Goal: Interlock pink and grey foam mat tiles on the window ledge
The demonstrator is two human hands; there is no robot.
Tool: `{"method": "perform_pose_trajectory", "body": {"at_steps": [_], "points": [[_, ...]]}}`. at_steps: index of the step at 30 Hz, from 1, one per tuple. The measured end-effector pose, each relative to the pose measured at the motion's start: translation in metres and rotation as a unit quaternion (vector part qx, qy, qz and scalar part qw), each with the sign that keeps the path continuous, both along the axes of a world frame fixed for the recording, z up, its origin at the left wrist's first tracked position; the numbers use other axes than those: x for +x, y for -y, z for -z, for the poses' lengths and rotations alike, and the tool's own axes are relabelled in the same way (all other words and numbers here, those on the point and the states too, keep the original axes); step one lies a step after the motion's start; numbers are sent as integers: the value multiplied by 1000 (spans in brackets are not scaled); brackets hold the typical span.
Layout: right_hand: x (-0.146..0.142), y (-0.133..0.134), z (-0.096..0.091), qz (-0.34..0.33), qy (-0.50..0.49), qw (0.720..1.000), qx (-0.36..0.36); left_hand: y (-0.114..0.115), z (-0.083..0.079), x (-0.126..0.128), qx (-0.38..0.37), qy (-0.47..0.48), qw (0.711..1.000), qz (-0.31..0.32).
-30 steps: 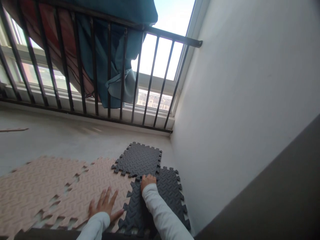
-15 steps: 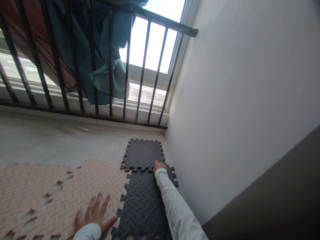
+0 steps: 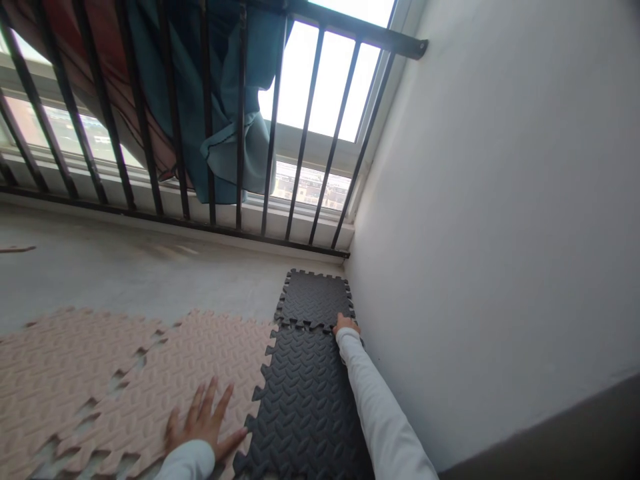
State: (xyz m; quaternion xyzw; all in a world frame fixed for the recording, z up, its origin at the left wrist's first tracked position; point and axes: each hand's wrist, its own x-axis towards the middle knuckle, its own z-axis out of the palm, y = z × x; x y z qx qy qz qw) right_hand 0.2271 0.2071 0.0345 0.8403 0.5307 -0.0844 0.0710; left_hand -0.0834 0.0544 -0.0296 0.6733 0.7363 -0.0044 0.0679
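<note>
My left hand lies flat with fingers spread on a pink foam mat tile, its thumb reaching toward the near black foam mat tile. My right hand has its fingers curled at the near right corner of the far black foam mat tile, beside the wall. The fingertips are partly hidden. Both black tiles have toothed edges and a raised tread pattern. They meet end to end at a seam just left of my right hand. White sleeves cover both my arms.
A white wall rises close on the right. Behind the tiles stands a black railing before a window, with a blue-green cloth hanging there. Another pink tile lies at left, with gaps along its joint. Grey floor shows beyond.
The far black tile has shifted right, toward the wall, and now lines up more closely with the near one. My right hand moved with it. The view has turned slightly left.
</note>
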Motion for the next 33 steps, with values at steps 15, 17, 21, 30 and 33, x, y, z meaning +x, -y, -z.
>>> {"method": "perform_pose_trajectory", "body": {"at_steps": [15, 17, 21, 30, 33], "points": [[6, 13, -6, -20, 2, 1000, -9, -2, 1, -4, -27, 26, 999, 7], [6, 16, -7, -21, 3, 1000, -5, -1, 0, -3, -22, 23, 999, 6], [2, 20, -8, -20, 13, 1000, 8, 0, -2, -2, -14, 9, 1000, 1], [-18, 35, 14, -147, -10, 989, 20, -2, 1, -1, -12, -2, 1000, -1], [-23, 42, 25, -203, -41, 978, -13, -3, 5, -3, -25, -1, 1000, -2]]}}
